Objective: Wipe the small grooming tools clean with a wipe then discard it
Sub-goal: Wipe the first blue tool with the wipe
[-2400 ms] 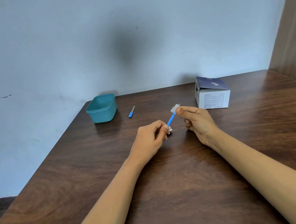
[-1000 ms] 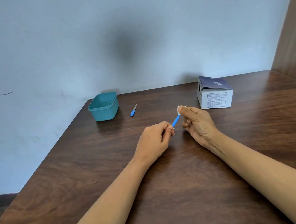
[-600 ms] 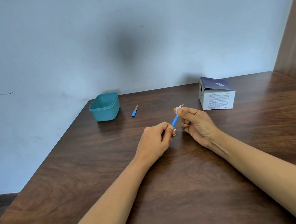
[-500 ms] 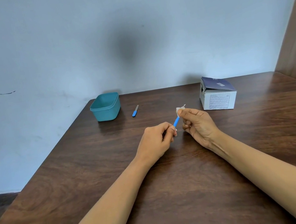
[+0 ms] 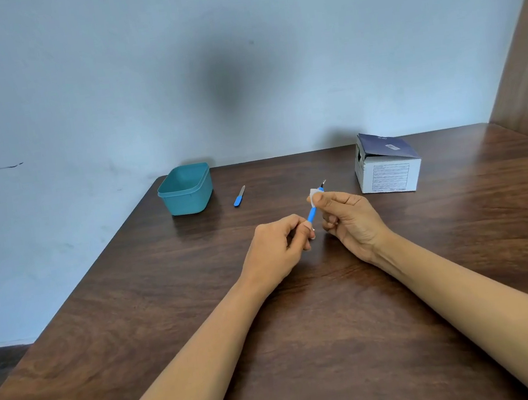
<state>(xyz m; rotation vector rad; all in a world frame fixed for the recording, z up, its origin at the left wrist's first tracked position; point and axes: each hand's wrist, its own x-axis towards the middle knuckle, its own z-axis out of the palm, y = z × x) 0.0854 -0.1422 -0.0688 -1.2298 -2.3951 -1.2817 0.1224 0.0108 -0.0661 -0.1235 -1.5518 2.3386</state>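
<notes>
Left grip [image 5: 275,248] is pinching the tool [image 5: 311,215] by its bottom end just above the table [image 5: 308,345], right grip [image 5: 350,218] is clamping the wipe [image 5: 313,193] round the upper shaft, and the tool's slanting up and away, tip poking just past the wipe.

**Both hands pinched close at centre frame**

Two bare forearms reach fwd from the bottom corners and converge. L forearm [image 5: 193,360] runs up from lower left; R forearm [image 5: 469,293] comes in from lower right, wrist bent slightly inward. L hand [image 5: 275,248] shows its back to the camera, knuckles up, fingers curled in, thumb and forefinger tip pinching the lower end of a thin blue tool [image 5: 311,215]. R hand [image 5: 349,218] sits just beside and a bit higher, palm side turned toward the L, thumb and forefinger pinching a white wipe [image 5: 314,193] round the tool's upper part; the other 3 fingers fold into the palm. The hands are nearly touching, w/ only a narrow gap btwn the knuckles.
</notes>
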